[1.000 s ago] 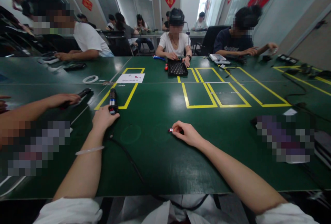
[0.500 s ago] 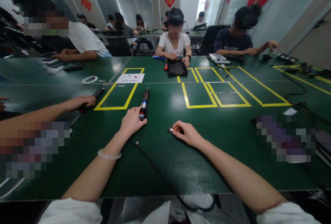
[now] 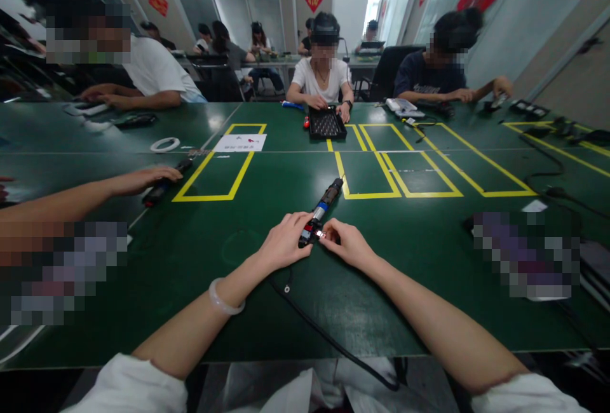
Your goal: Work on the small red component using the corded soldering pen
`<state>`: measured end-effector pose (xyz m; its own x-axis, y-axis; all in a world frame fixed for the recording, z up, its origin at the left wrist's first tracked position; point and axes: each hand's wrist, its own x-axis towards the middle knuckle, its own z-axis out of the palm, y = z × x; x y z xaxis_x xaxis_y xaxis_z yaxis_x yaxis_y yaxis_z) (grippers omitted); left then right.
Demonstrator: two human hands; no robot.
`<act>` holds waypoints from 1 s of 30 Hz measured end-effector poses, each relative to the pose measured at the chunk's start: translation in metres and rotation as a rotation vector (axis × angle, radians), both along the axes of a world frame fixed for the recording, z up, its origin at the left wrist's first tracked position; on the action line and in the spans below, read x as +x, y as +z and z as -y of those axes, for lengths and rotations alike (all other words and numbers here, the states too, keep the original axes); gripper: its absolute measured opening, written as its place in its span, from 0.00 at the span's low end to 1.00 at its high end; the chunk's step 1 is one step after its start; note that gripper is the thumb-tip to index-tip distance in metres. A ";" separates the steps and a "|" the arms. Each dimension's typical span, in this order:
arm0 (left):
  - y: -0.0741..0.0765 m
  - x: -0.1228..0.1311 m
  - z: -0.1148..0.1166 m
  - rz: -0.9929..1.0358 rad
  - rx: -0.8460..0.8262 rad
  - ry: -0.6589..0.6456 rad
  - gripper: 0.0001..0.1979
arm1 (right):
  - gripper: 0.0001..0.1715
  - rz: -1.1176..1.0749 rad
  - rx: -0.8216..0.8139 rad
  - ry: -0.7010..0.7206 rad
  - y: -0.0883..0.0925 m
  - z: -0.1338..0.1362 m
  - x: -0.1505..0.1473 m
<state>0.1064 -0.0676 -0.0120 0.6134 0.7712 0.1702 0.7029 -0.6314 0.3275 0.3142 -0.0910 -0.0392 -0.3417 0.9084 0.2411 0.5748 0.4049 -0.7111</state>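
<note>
My left hand [image 3: 284, 243] is closed around the near end of a corded electric screwdriver [image 3: 322, 208], a black tool with a blue band that lies slanted on the green table [image 3: 305, 286], its far end pointing away to the right. My right hand [image 3: 347, 243] pinches a small red and silver part [image 3: 319, 234] right beside the tool's near end. The two hands almost touch. The tool's black cord [image 3: 328, 335] runs back toward me over the table's front edge.
A person's arm [image 3: 95, 187] at my left holds another black tool [image 3: 164, 183]. Yellow taped rectangles [image 3: 366, 175] mark the table's middle. Across sit several people; one has a black tray [image 3: 326, 126]. A white paper [image 3: 241, 143] and a white ring [image 3: 165, 144] lie at far left.
My left hand has slid the screwdriver to the right across the table until it meets my right hand, which has stayed put with the small part.
</note>
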 end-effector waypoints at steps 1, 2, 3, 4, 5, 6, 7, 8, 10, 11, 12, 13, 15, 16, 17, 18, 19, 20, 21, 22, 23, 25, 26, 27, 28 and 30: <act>0.000 0.001 0.001 0.004 -0.003 -0.018 0.33 | 0.05 0.023 0.007 -0.002 0.000 0.000 0.000; -0.001 0.003 0.002 0.004 -0.005 -0.034 0.33 | 0.05 0.049 0.016 -0.003 -0.001 0.000 0.000; -0.001 0.003 0.003 0.002 -0.006 -0.048 0.33 | 0.07 0.079 0.031 -0.006 -0.002 -0.001 0.000; -0.001 0.004 0.003 0.000 -0.007 -0.059 0.33 | 0.08 0.105 0.045 -0.011 -0.003 -0.001 0.001; -0.001 0.004 0.004 -0.002 -0.008 -0.068 0.33 | 0.09 0.125 0.056 -0.014 -0.003 -0.001 0.000; -0.001 0.004 0.004 -0.002 -0.008 -0.074 0.33 | 0.09 0.132 0.062 -0.015 -0.004 -0.001 0.000; -0.001 0.004 0.004 0.000 -0.009 -0.075 0.33 | 0.10 0.133 0.063 -0.014 -0.005 -0.002 0.000; -0.001 0.004 0.004 0.004 -0.010 -0.075 0.33 | 0.09 0.127 0.058 -0.009 -0.005 -0.002 0.000; -0.001 0.004 0.005 0.009 -0.013 -0.073 0.33 | 0.08 0.107 0.046 0.010 -0.005 -0.002 0.000; 0.000 0.004 0.005 0.010 -0.015 -0.073 0.33 | 0.08 0.097 0.047 0.023 -0.005 -0.002 0.000; 0.000 0.004 0.005 0.009 -0.018 -0.073 0.33 | 0.09 0.091 0.056 0.039 -0.004 -0.001 0.000; 0.000 0.004 0.005 0.007 -0.020 -0.073 0.33 | 0.08 0.091 0.073 0.058 -0.004 -0.001 0.001; 0.001 0.004 0.005 0.003 -0.022 -0.074 0.33 | 0.06 0.111 0.121 0.089 -0.002 -0.001 0.002; 0.000 0.004 0.005 0.002 -0.020 -0.073 0.33 | 0.05 0.129 0.143 0.098 -0.001 -0.001 0.002; 0.000 0.004 0.005 0.002 -0.018 -0.073 0.33 | 0.05 0.150 0.159 0.103 0.000 -0.001 0.003; -0.001 0.004 0.005 0.003 -0.017 -0.072 0.33 | 0.05 0.170 0.169 0.106 0.001 0.000 0.003; -0.001 0.003 0.005 0.003 -0.015 -0.072 0.33 | 0.05 0.186 0.175 0.106 0.002 0.000 0.003; -0.002 0.003 0.005 0.003 -0.013 -0.071 0.33 | 0.05 0.198 0.178 0.106 0.002 0.000 0.003; -0.002 0.003 0.005 0.003 -0.012 -0.072 0.33 | 0.05 0.204 0.178 0.107 0.003 0.000 0.003; -0.002 0.002 0.005 0.004 -0.011 -0.074 0.33 | 0.05 0.203 0.178 0.109 0.003 0.001 0.003; -0.002 0.002 0.005 0.004 -0.011 -0.077 0.32 | 0.05 0.199 0.177 0.114 0.003 0.001 0.003; -0.002 0.002 0.005 0.005 -0.010 -0.082 0.32 | 0.05 0.189 0.177 0.129 0.004 0.001 0.004; -0.002 0.002 0.005 0.006 -0.009 -0.083 0.32 | 0.05 0.186 0.178 0.135 0.004 0.001 0.004; -0.002 0.002 0.005 0.005 -0.007 -0.083 0.32 | 0.06 0.187 0.181 0.139 0.004 0.001 0.004; -0.002 0.002 0.005 0.004 -0.004 -0.083 0.32 | 0.05 0.192 0.184 0.140 0.003 0.001 0.004; -0.001 0.002 0.005 -0.003 0.001 -0.082 0.32 | 0.04 0.207 0.194 0.128 0.003 0.000 0.004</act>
<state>0.1086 -0.0723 -0.0129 0.6748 0.7184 0.1692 0.6500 -0.6870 0.3249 0.3183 -0.0911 -0.0360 -0.5103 0.7985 0.3193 0.6345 0.6002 -0.4869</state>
